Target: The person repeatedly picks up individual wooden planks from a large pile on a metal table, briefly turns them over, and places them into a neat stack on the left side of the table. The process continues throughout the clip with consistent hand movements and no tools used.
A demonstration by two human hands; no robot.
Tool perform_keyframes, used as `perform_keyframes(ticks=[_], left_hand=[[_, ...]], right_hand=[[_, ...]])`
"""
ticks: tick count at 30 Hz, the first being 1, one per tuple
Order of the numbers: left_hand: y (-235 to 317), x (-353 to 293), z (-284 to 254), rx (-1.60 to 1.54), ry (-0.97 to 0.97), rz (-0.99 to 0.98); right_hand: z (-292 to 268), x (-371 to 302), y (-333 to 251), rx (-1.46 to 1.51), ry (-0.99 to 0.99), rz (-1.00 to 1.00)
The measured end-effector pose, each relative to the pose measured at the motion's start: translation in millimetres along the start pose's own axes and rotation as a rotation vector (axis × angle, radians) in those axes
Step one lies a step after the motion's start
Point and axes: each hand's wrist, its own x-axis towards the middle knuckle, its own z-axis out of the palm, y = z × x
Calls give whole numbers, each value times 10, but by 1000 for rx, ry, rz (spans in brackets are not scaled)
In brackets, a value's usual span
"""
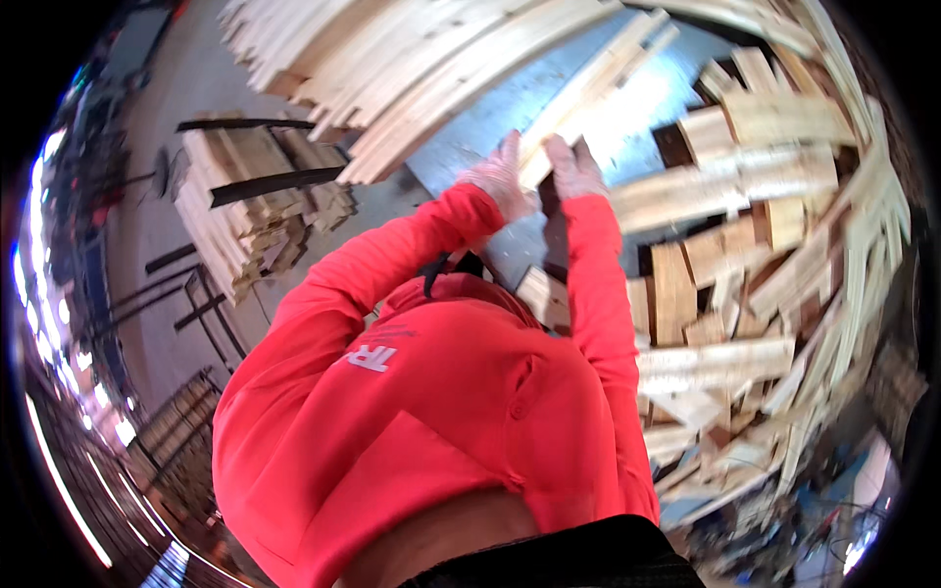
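Note:
A pale wooden board (pixel 567 110) lies lengthwise on the shiny metal tabletop (pixel 477 130), pointing away to the upper right. My left hand (pixel 498 178), in a whitish glove, grips the left side of its near end. Against the right side of the same end presses my right hand (pixel 575 171), gloved alike, fingers pointing forward. Another narrow strip (pixel 647 56) rests beside the board's far part. Glare washes out some of the wood just beyond my right hand.
Long boards (pixel 421 64) are stacked side by side at the far left of the table. To the right, short offcuts (pixel 745 176) lie in a large heap. More planks (pixel 240 181) sit on a dark metal rack (pixel 277 183) at the left.

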Motion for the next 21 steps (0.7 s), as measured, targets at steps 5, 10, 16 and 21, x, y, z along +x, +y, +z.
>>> perform_keyframes(ticks=[5,10,16,21], left_hand=[[-607,326,-46,-626,-100,410],[-383,-186,-707,-982,-77,431],[-613,239,-2102,-126,246,355],[-1213,804,-2628,240,403,164]], right_hand=[[191,-155,-28,987,74,156],[398,-187,-530,1554,-184,-217],[813,902,-956,342,66,-480],[1031,880,-768,317,224,138]])
